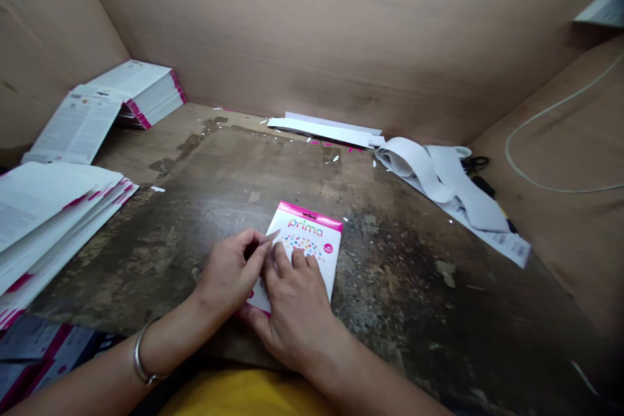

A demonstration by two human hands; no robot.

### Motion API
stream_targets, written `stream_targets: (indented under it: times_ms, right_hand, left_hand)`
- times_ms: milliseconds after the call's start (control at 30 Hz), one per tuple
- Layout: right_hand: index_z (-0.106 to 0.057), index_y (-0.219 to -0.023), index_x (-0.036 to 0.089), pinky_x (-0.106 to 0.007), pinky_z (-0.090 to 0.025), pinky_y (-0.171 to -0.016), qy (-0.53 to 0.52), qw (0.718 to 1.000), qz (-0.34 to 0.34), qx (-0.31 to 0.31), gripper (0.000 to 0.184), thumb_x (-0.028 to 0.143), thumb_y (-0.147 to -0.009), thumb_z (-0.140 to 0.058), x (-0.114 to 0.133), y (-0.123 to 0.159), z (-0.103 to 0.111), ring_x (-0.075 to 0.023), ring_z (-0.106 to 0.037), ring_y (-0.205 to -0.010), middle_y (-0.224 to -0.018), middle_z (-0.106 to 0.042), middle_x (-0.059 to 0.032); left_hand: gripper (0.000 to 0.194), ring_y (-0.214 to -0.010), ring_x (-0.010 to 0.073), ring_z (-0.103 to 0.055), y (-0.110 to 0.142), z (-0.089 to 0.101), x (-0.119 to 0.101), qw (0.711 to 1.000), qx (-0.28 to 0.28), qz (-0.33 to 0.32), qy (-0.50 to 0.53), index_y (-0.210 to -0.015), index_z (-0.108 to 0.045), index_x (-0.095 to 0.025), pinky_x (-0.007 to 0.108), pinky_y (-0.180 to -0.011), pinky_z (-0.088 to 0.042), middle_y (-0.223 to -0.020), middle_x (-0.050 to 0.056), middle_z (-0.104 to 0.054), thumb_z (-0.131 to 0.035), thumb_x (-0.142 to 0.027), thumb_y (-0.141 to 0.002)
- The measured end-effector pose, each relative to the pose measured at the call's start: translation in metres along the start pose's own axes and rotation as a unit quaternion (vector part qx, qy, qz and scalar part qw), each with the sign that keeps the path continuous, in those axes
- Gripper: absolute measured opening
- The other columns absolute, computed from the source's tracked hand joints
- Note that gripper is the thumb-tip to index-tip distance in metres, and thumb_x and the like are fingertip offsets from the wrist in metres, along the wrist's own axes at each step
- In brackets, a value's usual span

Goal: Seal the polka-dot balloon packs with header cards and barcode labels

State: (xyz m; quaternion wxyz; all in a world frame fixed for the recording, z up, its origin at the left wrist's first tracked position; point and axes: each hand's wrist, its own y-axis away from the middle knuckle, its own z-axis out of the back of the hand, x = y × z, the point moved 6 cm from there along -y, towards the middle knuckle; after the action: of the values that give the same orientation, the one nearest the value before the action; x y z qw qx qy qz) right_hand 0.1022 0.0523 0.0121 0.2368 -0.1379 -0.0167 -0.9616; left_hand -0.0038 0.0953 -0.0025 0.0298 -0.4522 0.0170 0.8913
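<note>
A flat white "prima" packet [318, 231] with a pink top strip, a hang slot and coloured dots lies on the table in front of me. My left hand [227, 270] is closed in a pinch at its left edge. A thin pointed sliver [272, 235] sticks out from those fingertips over the packet; what it is, I cannot make out. Flat on the packet's lower half rests my right hand [295, 302], fingers stretched out and thumb along the bottom edge. Both hands cover much of the packet's lower left part.
White-and-pink packets stand in a stack [153, 94] at the back left, and another pile [53, 208] lies at the left edge. Paper strips [326, 131] lie along the back wall. A curled label roll [419, 169] and black-handled scissors [478, 162] sit at right.
</note>
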Motion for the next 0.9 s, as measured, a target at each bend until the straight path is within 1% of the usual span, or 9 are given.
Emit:
stream_targets:
  times_ms: [100, 167, 267, 333, 433, 533, 667, 733, 900]
  right_hand:
    - [-0.038, -0.135, 0.0, -0.051, -0.033, -0.102, 0.007, 1.0, 0.01, 0.008, 0.073, 0.055, -0.087, -0.044, 0.006, 0.0, -0.006, -0.0379, -0.039, -0.123, -0.136, -0.042, -0.0258]
    - [-0.033, -0.137, -0.002, -0.051, -0.029, -0.105, 0.005, 1.0, 0.009, 0.004, 0.077, 0.053, -0.086, -0.047, 0.005, 0.004, -0.007, -0.0376, -0.035, -0.127, -0.139, -0.038, -0.0266]
    - [-0.025, -0.141, 0.001, -0.049, -0.026, -0.109, -0.01, 0.999, 0.028, 0.014, 0.076, 0.049, -0.087, -0.05, 0.004, 0.011, -0.009, -0.035, -0.029, -0.132, -0.144, -0.032, -0.0222]
    - [-0.026, -0.142, 0.005, -0.049, -0.027, -0.109, -0.022, 0.998, 0.046, 0.029, 0.07, 0.044, -0.089, -0.049, 0.005, 0.015, -0.01, -0.0332, -0.028, -0.133, -0.146, -0.03, -0.0192]
    - [-0.03, -0.14, 0.005, -0.049, -0.028, -0.109, -0.029, 0.997, 0.066, 0.027, 0.062, 0.039, -0.091, -0.045, 0.005, 0.018, -0.005, -0.0312, -0.029, -0.133, -0.145, -0.031, -0.0186]
    - [-0.035, -0.138, 0.005, -0.045, -0.028, -0.111, -0.045, 0.995, 0.091, 0.014, 0.059, 0.034, -0.089, -0.05, 0.003, 0.022, 0.004, -0.0288, -0.03, -0.133, -0.143, -0.037, -0.0165]
    - [-0.041, -0.136, 0.009, -0.04, -0.034, -0.109, -0.113, 0.992, 0.051, 0.037, 0.054, 0.026, -0.086, -0.054, -0.011, 0.036, 0.007, -0.0253, -0.034, -0.132, -0.143, -0.037, -0.0128]
    - [-0.043, -0.135, 0.007, -0.041, -0.033, -0.109, -0.117, 0.992, 0.031, 0.043, 0.051, 0.022, -0.087, -0.05, -0.015, 0.043, 0.004, -0.026, -0.031, -0.134, -0.143, -0.036, -0.0145]
    - [-0.042, -0.135, 0.005, -0.039, -0.027, -0.112, -0.099, 0.993, 0.04, 0.048, 0.05, 0.023, -0.088, -0.047, -0.012, 0.046, -0.001, -0.026, -0.028, -0.135, -0.143, -0.036, -0.0138]
  left_hand:
    - [0.02, -0.067, 0.0149, -0.06, -0.004, -0.001, -0.013, 0.996, 0.041, -0.036, -0.074, -0.082, -0.062, -0.021, 0.024, -0.061, -0.04, -0.075, -0.001, -0.067, -0.048, -0.034, -0.086]
    - [0.022, -0.065, 0.0158, -0.059, -0.009, -0.001, -0.018, 0.989, 0.065, -0.039, -0.13, -0.077, -0.061, -0.021, 0.024, -0.058, -0.037, -0.072, 0.0, -0.067, -0.047, -0.035, -0.086]
    - [0.021, -0.061, 0.0163, -0.058, -0.015, 0.0, -0.022, 0.978, 0.089, -0.046, -0.182, -0.073, -0.059, -0.021, 0.025, -0.055, -0.034, -0.068, 0.001, -0.066, -0.047, -0.033, -0.085]
    - [0.019, -0.063, 0.0167, -0.059, -0.017, -0.001, -0.024, 0.974, 0.098, -0.059, -0.195, -0.075, -0.06, -0.021, 0.025, -0.056, -0.034, -0.071, 0.001, -0.067, -0.047, -0.031, -0.085]
    - [0.018, -0.064, 0.0173, -0.061, -0.017, -0.002, -0.026, 0.97, 0.101, -0.073, -0.208, -0.078, -0.061, -0.021, 0.025, -0.057, -0.035, -0.073, 0.002, -0.068, -0.047, -0.029, -0.085]
    - [0.017, -0.063, 0.0179, -0.061, -0.014, -0.003, -0.028, 0.963, 0.087, -0.096, -0.235, -0.077, -0.061, -0.02, 0.025, -0.056, -0.034, -0.072, 0.002, -0.069, -0.048, -0.028, -0.084]
    - [0.016, -0.066, 0.0175, -0.063, -0.01, -0.005, -0.029, 0.957, 0.07, -0.125, -0.252, -0.077, -0.061, -0.02, 0.025, -0.056, -0.036, -0.075, 0.002, -0.069, -0.048, -0.025, -0.086]
    - [0.016, -0.068, 0.0177, -0.064, -0.006, -0.008, -0.029, 0.953, 0.063, -0.139, -0.263, -0.079, -0.061, -0.019, 0.025, -0.058, -0.039, -0.078, 0.003, -0.069, -0.048, -0.023, -0.086]
    - [0.015, -0.071, 0.0223, -0.064, 0.01, -0.024, -0.025, 0.926, 0.072, -0.199, -0.312, -0.084, -0.061, -0.016, 0.032, -0.063, -0.049, -0.081, 0.007, -0.067, -0.047, -0.018, -0.087]
